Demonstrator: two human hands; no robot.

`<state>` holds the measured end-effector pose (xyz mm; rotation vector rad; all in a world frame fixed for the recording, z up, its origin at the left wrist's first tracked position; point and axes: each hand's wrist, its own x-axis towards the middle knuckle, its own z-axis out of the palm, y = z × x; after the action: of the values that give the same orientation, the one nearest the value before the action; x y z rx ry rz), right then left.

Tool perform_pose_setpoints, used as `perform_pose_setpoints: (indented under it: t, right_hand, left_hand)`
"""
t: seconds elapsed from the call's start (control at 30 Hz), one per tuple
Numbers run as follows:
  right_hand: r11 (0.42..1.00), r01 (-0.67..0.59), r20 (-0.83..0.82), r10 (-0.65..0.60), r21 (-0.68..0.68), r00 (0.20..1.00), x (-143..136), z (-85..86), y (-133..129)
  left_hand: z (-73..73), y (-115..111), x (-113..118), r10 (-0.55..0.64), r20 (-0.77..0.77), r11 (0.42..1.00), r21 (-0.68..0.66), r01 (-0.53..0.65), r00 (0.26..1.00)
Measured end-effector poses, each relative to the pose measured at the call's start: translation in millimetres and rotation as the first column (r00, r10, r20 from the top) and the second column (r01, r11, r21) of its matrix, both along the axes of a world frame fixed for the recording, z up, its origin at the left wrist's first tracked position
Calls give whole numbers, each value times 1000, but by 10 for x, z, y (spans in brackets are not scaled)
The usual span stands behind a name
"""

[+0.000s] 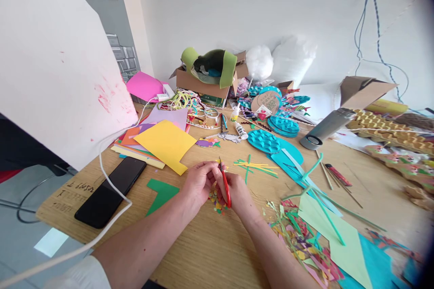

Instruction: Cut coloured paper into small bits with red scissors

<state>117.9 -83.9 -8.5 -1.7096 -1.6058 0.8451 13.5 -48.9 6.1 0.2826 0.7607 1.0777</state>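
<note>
Over the middle of the wooden table, my right hand (237, 192) is closed on red-handled scissors (226, 189), their blades pointing away from me. My left hand (200, 180) meets it, thumb and fingers pinched close to the blades; whatever lies in that pinch is too small to name. Below both hands is a small pile of coloured paper bits (219, 205). Thin yellow and green paper strips (257, 167) lie just beyond my right hand. A green paper piece (161, 192) rests left of my left wrist.
A black phone (110, 192) and a white cable (101, 162) lie at left, beside stacked coloured paper (166, 140). Paper scraps (305, 244) spread at right. Farther back are glue bottles (240, 131), blue egg-carton pieces (264, 141) and a metal flask (327, 128).
</note>
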Motion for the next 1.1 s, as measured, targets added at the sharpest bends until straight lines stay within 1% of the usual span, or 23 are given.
perform_pose_setpoints:
  t: [0.33, 0.67, 0.97, 1.1]
  right_hand:
    - [1000, -3, -7, 3, 0, 1000, -7, 30, -13]
    - [1000, 8, -15, -8, -9, 1000, -16, -8, 5]
    - [999, 30, -23, -31, -35, 999, -12, 31, 2]
    - [999, 39, -37, -40, -29, 999, -6, 19, 8]
  left_hand:
    - [-10, -2, 3, 11, 10, 1000, 2, -11, 1000]
    - [6, -13, 7, 16, 18, 1000, 1, -16, 1000]
    - [21, -10, 5, -17, 23, 1000, -8, 17, 1000]
    - [36, -16, 6, -33, 19, 999, -21, 33, 999]
